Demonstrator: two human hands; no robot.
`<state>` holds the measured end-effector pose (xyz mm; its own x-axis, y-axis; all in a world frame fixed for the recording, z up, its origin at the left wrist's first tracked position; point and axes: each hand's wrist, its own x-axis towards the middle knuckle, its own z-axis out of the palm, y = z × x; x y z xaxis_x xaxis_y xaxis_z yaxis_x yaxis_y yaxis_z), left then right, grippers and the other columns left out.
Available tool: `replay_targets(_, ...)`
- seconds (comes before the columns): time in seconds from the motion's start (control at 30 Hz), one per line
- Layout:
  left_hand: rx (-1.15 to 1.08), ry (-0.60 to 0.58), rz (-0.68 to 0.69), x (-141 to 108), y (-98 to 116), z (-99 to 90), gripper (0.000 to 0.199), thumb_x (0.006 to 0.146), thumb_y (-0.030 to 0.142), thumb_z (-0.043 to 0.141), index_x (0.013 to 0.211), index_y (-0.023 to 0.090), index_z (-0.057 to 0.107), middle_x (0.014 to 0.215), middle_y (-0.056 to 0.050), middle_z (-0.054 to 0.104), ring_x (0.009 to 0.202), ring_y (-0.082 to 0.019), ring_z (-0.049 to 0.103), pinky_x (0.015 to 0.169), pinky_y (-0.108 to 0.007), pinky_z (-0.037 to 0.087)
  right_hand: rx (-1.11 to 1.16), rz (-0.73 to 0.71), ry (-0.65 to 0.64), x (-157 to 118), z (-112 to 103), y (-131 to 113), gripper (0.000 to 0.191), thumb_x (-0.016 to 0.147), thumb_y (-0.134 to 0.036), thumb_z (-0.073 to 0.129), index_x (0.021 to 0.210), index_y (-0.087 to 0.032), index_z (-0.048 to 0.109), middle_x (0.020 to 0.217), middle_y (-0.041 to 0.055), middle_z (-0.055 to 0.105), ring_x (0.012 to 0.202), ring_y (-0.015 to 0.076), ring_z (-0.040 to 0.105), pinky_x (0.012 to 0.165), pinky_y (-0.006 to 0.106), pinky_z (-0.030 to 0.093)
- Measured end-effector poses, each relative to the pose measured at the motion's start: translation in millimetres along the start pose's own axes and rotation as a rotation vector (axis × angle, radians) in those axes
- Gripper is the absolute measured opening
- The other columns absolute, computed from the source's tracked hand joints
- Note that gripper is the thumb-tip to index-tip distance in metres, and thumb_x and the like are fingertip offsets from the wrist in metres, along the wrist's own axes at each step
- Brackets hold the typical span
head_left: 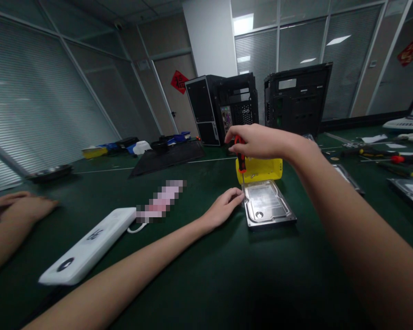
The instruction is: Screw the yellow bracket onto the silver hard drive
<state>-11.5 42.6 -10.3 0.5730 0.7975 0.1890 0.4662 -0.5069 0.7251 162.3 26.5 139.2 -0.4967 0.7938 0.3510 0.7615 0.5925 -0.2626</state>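
Screwdriver (pixel 241 161), gripped by the right hand (pixel 258 140), stood at the left edge of the hard drive (pixel 266 201), nearer than the yellow bin (pixel 265 170); the left hand (pixel 223 208) lay at that edge, hold unclear.

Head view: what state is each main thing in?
Screwdriver: near upright, gripped by right hand, tip at hard drive's left edge.
Hard drive: lying flat, closed.
Left hand: slightly curled beside the drive.
Power bank: lying flat.
Rightmost computer case: standing upright.
Door: closed.
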Motion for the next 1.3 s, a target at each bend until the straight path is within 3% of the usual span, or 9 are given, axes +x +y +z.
replay_targets(0.47,-0.024,0.003,-0.017,0.4,4.4,0.1,0.03,0.085,0.041,0.035,0.085,0.017,0.053,0.082,-0.001,0.054,0.08,-0.016,0.049,0.073,-0.026,0.038,-0.034,-0.027,-0.005,5.3,7.5,3.7,0.035,0.077,-0.028,0.046,0.11,-0.016,0.052,0.103,0.0099,0.059,0.089,0.02,0.055,0.074,0.031,0.041)
replay_targets(1.3,-0.022,0.015,0.019,1.3,-1.8,1.5,0.023,0.085,0.035,0.04,0.09,0.017,0.053,0.088,-0.003,0.056,0.083,-0.017,0.051,0.075,-0.028,0.04,0.01,-0.017,-0.037,1.5,5.3,-1.1,0.035,0.077,-0.026,0.047,0.11,-0.016,0.053,0.104,0.0097,0.059,0.086,0.0183,0.056,0.072,0.029,0.042)
